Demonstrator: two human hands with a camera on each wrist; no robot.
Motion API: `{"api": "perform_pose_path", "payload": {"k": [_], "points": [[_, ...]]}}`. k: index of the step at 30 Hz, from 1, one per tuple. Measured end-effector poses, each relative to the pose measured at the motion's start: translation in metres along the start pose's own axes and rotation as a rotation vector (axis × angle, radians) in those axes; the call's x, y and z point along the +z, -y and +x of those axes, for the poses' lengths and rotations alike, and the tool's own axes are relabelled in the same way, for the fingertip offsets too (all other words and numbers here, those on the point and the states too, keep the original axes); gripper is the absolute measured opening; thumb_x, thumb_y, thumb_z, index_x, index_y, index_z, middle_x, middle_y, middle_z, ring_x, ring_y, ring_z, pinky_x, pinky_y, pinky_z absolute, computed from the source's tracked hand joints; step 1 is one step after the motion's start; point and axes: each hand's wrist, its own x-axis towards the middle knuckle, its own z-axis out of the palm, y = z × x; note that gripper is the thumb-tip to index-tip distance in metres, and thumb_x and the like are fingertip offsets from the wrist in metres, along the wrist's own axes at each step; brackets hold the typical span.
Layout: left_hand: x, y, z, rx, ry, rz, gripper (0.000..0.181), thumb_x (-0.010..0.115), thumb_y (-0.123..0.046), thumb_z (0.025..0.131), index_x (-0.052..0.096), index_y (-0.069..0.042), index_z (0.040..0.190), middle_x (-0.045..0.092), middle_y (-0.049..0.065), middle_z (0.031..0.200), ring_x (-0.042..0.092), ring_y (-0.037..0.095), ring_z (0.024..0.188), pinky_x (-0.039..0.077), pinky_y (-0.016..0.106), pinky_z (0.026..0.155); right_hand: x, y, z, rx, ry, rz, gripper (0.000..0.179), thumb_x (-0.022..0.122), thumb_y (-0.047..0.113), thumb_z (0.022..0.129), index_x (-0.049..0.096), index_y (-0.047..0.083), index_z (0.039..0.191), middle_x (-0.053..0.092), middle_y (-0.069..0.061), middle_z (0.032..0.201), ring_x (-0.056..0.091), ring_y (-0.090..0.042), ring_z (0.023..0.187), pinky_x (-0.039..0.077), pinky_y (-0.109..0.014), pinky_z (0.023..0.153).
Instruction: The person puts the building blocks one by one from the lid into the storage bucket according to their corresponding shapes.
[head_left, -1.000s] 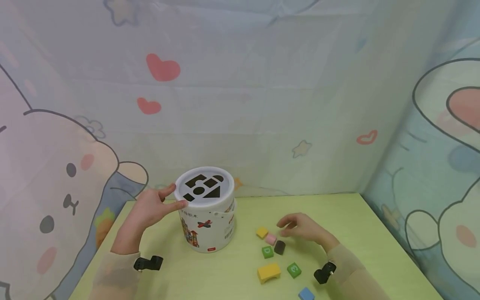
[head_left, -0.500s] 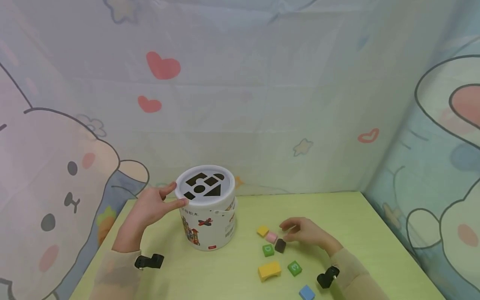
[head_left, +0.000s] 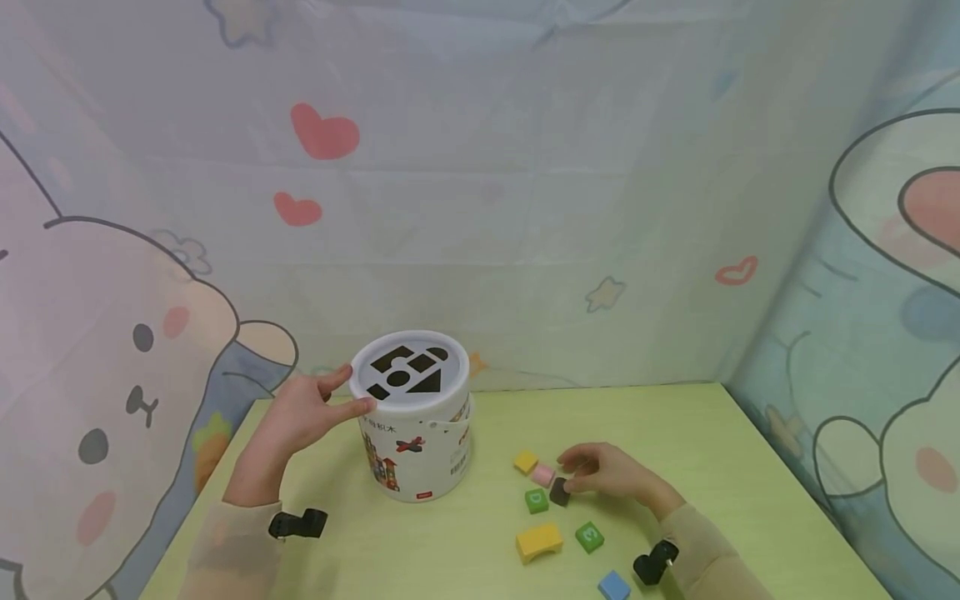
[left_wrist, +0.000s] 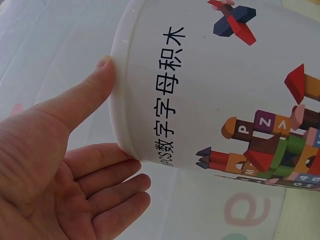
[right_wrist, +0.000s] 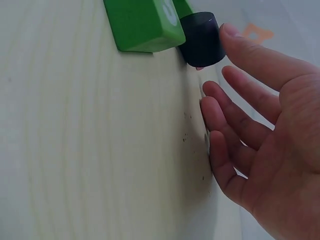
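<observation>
A white lidded bucket (head_left: 416,450) stands upright at the left, its lid pierced with several dark shaped holes. My left hand (head_left: 303,412) touches the lid's rim with thumb and index finger spread; in the left wrist view the other fingers (left_wrist: 120,200) extend loosely beside the bucket. On the table, a dark brown cylinder block (head_left: 558,492) lies beside my right hand (head_left: 615,473). The right thumb (right_wrist: 250,52) touches or nearly touches this block in the right wrist view, while the other fingers are loosely bent and hold nothing.
Near the cylinder lie a small yellow block (head_left: 526,462), a pink block (head_left: 542,475) and a green block (head_left: 536,501). Closer to me are a yellow arch block (head_left: 538,542), another green block (head_left: 589,537) and a blue block (head_left: 614,585). A printed curtain (head_left: 525,250) hangs behind the table.
My right hand first drew back slightly to the right, then came nearer to me and its thumb reached the dark cylinder block. The left hand and the bucket have stayed put.
</observation>
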Motion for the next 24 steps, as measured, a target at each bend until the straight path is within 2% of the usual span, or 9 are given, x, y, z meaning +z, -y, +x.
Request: {"api": "perform_pose_path", "payload": {"k": [7, 15, 21, 24], "points": [[0.0004, -0.0013, 0.0002, 0.003, -0.005, -0.001, 0.092, 0.082, -0.058, 0.09, 0.049, -0.006, 0.158, 0.054, 0.035, 0.148, 0.057, 0.031, 0.094, 0.042, 0.037, 0.061, 0.0041, 0.0009, -0.0005, 0.014, -0.019, -0.022, 0.042, 0.086, 0.025, 0.093, 0.075, 0.006, 0.129, 0.074, -0.003, 0.118, 0.065, -0.022, 0.104, 0.053, -0.035, 0.091], [-0.0002, -0.0036, 0.0001, -0.002, -0.002, 0.005, 0.092, 0.082, -0.06, 0.091, 0.049, -0.007, 0.158, 0.052, 0.034, 0.151, 0.058, 0.032, 0.099, 0.043, 0.036, 0.064, 0.0049, 0.0031, -0.0014, 0.009, 0.002, -0.035, 0.037, 0.085, 0.029, 0.095, 0.078, 0.009, 0.125, 0.076, -0.001, 0.118, 0.065, -0.022, 0.107, 0.053, -0.036, 0.092], [-0.0006, -0.0016, 0.0005, -0.007, 0.0, 0.001, 0.094, 0.081, -0.061, 0.09, 0.048, -0.007, 0.159, 0.053, 0.036, 0.149, 0.056, 0.03, 0.093, 0.042, 0.036, 0.062, 0.006, 0.0039, -0.0011, -0.003, 0.011, -0.031, 0.032, 0.084, 0.029, 0.096, 0.08, 0.013, 0.123, 0.076, 0.001, 0.118, 0.064, -0.021, 0.107, 0.052, -0.036, 0.092], [-0.0006, -0.0009, 0.0004, -0.018, 0.005, -0.008, 0.094, 0.082, -0.062, 0.089, 0.048, -0.008, 0.159, 0.065, 0.035, 0.132, 0.051, 0.027, 0.082, 0.04, 0.036, 0.061, 0.0066, 0.0043, -0.0012, 0.001, 0.013, -0.028, 0.031, 0.084, 0.028, 0.095, 0.08, 0.014, 0.122, 0.076, 0.002, 0.117, 0.063, -0.02, 0.104, 0.051, -0.035, 0.09]]}}
